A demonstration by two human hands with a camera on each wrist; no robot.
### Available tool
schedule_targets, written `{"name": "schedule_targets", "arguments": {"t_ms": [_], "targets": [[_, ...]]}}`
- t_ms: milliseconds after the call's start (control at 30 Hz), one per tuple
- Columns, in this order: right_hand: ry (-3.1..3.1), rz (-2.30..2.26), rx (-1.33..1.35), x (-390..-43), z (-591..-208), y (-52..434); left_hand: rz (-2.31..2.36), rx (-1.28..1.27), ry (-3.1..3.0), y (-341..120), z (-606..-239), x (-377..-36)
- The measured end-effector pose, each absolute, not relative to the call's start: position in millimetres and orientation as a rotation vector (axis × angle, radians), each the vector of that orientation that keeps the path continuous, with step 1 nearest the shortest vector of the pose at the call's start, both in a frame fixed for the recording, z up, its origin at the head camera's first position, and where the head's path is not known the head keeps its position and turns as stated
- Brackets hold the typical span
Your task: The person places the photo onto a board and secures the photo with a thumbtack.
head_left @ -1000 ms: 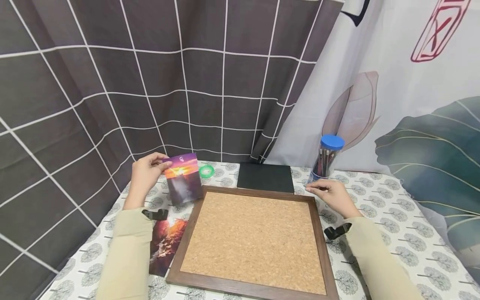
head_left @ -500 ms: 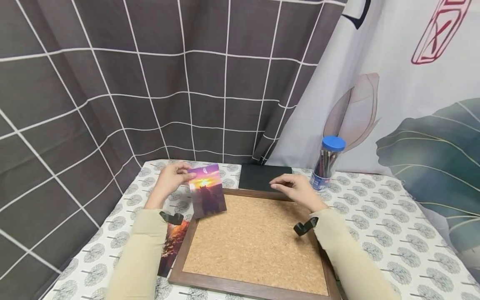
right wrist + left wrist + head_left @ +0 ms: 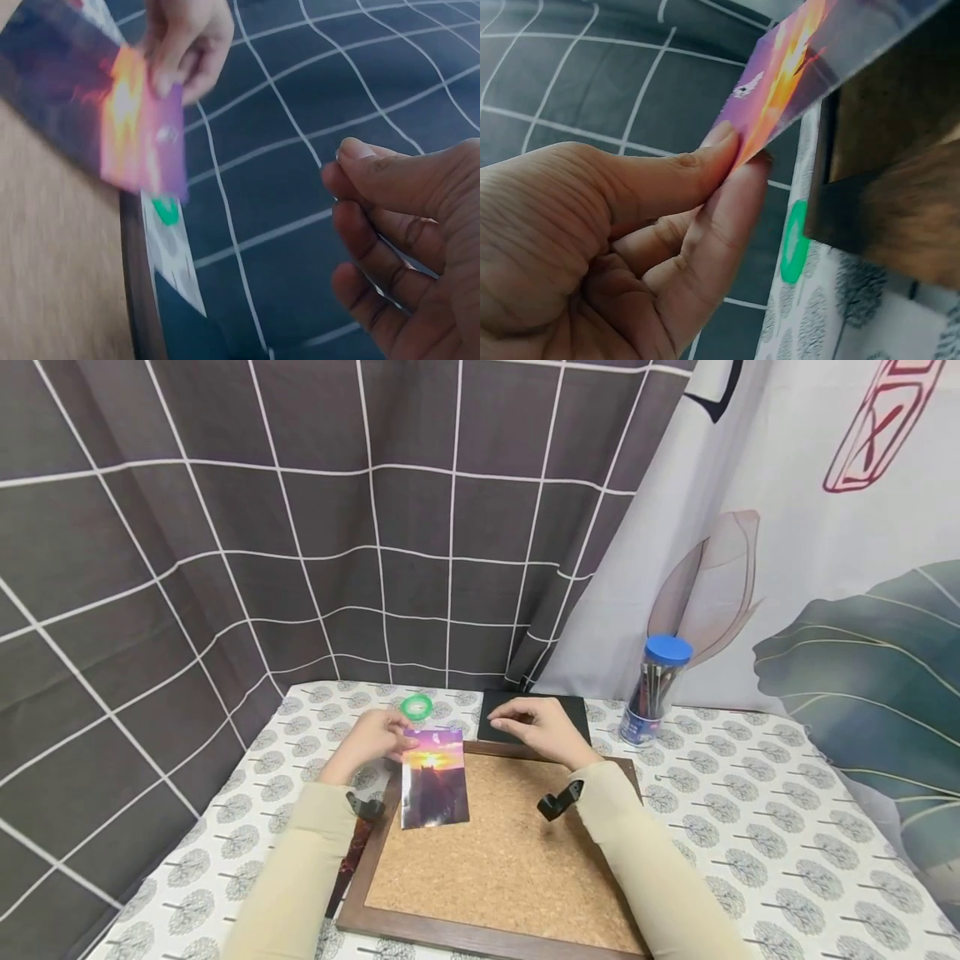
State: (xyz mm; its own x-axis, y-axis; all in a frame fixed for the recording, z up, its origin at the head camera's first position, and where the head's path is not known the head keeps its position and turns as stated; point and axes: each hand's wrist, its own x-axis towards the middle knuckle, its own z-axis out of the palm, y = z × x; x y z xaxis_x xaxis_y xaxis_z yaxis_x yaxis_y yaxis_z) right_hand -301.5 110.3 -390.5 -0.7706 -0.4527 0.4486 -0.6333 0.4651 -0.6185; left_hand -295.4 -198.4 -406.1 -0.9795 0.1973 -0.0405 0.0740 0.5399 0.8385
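Note:
My left hand (image 3: 372, 745) pinches the top left edge of a sunset photo print (image 3: 435, 785) between thumb and fingers. The print, purple at the top with an orange glow, overlaps the upper left of a cork board (image 3: 517, 852) in a brown wooden frame. My right hand (image 3: 542, 727) is over the board's far edge, to the right of the print. Its thumb and index fingertips meet on a small clear thing, a mere glint in the right wrist view; I cannot tell its kind. The other fingers of this right hand (image 3: 412, 232) curl loosely.
A green ring (image 3: 416, 707), like a tape roll, lies behind the print. A flat black thing (image 3: 573, 714) lies behind the board. A clear jar (image 3: 656, 689) with a blue lid holds pencils at right. Another print (image 3: 352, 860) lies left of the board, partly covered.
My left hand has carried the sunset print rightward and down over the board's upper left. The right hand has moved left from beside the pencil jar to the board's far edge.

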Motion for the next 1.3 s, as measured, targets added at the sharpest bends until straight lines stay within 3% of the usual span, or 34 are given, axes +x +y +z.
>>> {"name": "schedule_targets", "arguments": {"t_ms": [433, 700, 1300], "targets": [[-2.645, 1.308, 0.993, -316, -422, 48, 1.222, 0.329, 2.625, -177, -420, -291], [-2.753, 1.329, 1.026, -325, -456, 49, 1.022, 0.399, 2.742, -169, -422, -295], [-2.731, 1.208, 1.136, -323, -468, 49, 0.779, 0.539, 2.850, -171, -425, -294]]}}
